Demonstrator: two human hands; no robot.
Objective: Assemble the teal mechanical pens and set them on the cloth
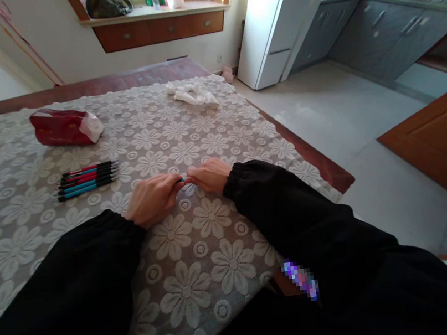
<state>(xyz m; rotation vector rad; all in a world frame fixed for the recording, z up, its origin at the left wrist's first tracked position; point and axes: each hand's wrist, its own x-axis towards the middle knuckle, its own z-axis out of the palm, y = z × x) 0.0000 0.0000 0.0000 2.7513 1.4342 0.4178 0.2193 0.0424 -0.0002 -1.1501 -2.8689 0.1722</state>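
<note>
Both hands meet over the near middle of the table, fingertips almost touching. A small blue-green piece point(184, 179) shows between them; its colour matches the blue pens, and it looks like part of a pen, mostly hidden by the fingers. My left hand point(155, 196) is closed in a pinch on one end of it. My right hand point(209, 175) pinches the other end. To the left of my left hand, several red, blue and black pens point(87, 179) lie side by side in a row on the lace tablecloth point(187, 290).
A dark red pouch point(60, 127) lies on its side at the back left. Crumpled white plastic point(193, 94) rests near the far edge. The table's wooden edge point(319, 161) shows at the right. Beyond stand a white fridge point(261, 10) and grey kitchen cabinets point(379, 26).
</note>
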